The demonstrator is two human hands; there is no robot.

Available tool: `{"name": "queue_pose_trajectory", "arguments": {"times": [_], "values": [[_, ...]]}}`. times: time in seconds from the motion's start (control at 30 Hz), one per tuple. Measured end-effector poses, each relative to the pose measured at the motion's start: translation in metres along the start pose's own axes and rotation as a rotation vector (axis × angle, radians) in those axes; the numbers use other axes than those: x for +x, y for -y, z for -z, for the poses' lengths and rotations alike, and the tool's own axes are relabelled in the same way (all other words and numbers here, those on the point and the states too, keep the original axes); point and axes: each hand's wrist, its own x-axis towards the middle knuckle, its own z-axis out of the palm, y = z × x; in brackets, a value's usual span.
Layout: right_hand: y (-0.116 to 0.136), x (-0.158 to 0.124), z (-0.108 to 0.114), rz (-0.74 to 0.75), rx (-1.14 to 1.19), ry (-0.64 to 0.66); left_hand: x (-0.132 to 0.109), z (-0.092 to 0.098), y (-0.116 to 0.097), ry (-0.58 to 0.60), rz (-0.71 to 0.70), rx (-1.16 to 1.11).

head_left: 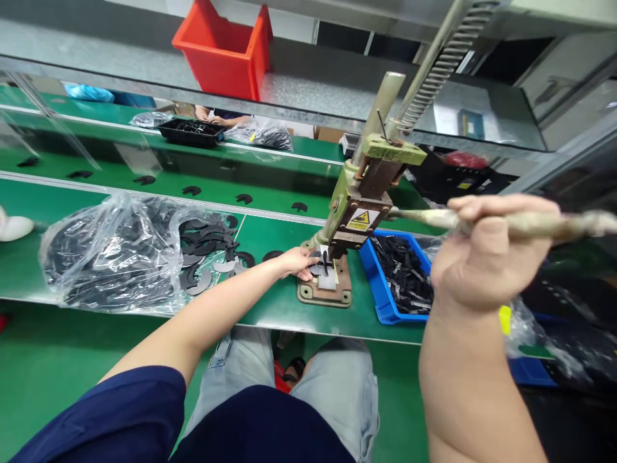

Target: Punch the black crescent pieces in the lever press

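Note:
My right hand (486, 257) is wrapped round the worn, wrapped lever (429, 219) of a green arbor press (340, 193) that carries a yellow warning label. At the press base (328, 298), my left hand (296, 262) pinches a dark curved plastic piece (315, 269) over a pale metal plate, below the ram. The fingers partly cover the piece. Left of that hand lie loose curved pieces (207, 241), dark and grey, spilling from a clear plastic bag (120, 257).
A blue bin (385, 310) of small black parts stands right of the press. Behind, spaced dark pieces (191, 190) lie in a row on a green belt (168, 173). Overhead, a red bin (219, 64) rests on a metal shelf (120, 45). Another person's hands (212, 118) show beyond it.

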Motion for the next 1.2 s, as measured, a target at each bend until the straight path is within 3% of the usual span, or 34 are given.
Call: {"name": "queue_pose_trajectory", "arguments": {"times": [0.1,0.17,0.23,0.3,0.4,0.5,0.73,1.0,1.2], "values": [[-0.013,0.006,0.009,0.023,-0.125,0.059,-0.018,0.001,0.003,-0.011,-0.094,-0.061],[-0.026,-0.021,0.017,0.033,-0.205,-0.007,-0.036,0.005,0.005,-0.015,-0.177,-0.066],[-0.036,-0.068,0.022,-0.071,-0.265,-0.048,-0.056,0.009,0.006,0.000,-0.247,-0.064],[-0.042,-0.121,0.018,-0.295,-0.252,0.177,-0.076,0.011,0.005,0.036,-0.294,-0.066],[-0.040,-0.185,0.000,-0.449,-0.172,0.452,-0.101,0.008,0.005,0.079,-0.338,-0.024],[-0.034,-0.215,-0.020,-0.530,-0.108,0.536,-0.117,-0.001,0.006,0.096,-0.359,0.061],[-0.022,-0.221,-0.029,-0.536,-0.089,0.476,-0.138,-0.009,0.000,0.082,-0.377,0.136],[-0.004,-0.217,-0.022,-0.455,-0.140,0.521,-0.122,-0.006,0.008,0.339,-0.201,-0.111],[-0.004,-0.208,-0.010,-0.283,-0.272,0.704,-0.124,-0.001,0.005,0.240,-0.333,0.177]]}}
